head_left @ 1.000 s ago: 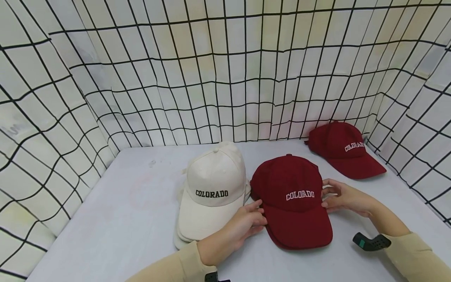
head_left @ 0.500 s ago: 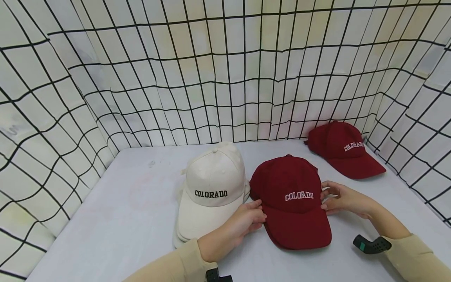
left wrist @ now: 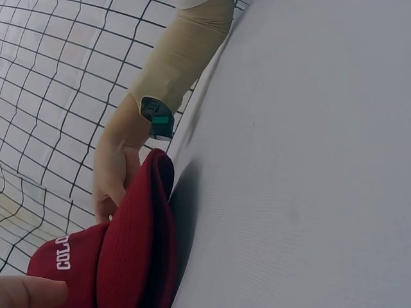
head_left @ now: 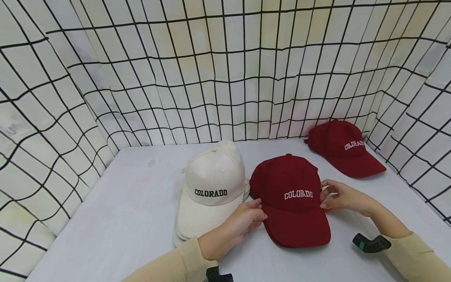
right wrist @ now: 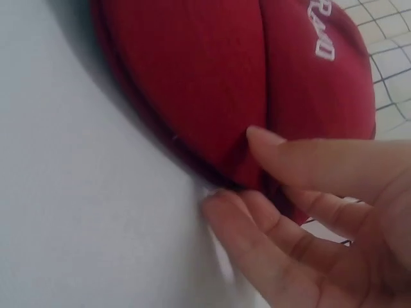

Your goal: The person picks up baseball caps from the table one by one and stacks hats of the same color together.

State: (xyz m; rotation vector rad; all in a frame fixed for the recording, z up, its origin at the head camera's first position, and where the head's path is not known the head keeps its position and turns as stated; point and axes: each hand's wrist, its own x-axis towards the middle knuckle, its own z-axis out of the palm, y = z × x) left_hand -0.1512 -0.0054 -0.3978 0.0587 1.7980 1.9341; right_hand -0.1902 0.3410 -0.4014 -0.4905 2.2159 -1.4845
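Note:
Two dark red baseball caps [head_left: 296,227] with white COLORADO lettering lie nested right of centre on the table; their doubled brims show in the left wrist view. At their left side, my left hand [head_left: 244,219] holds the edge where crown meets brim. My right hand [head_left: 347,199] grips the opposite edge; in the right wrist view its thumb [right wrist: 321,163] lies on top and fingers curl beneath the edge. Just left of them, a stack of cream baseball caps [head_left: 216,176] with black COLORADO lettering sits partly behind my left forearm.
Another red baseball cap [head_left: 338,147] rests at the back right corner, near the netting. Black grid netting [head_left: 229,82] over white walls bounds the back and both sides. The table [head_left: 123,219] has a white cover, with bare surface on the left.
The nested red caps have shifted very slightly left, with both hands staying at their sides. The other caps look almost unmoved.

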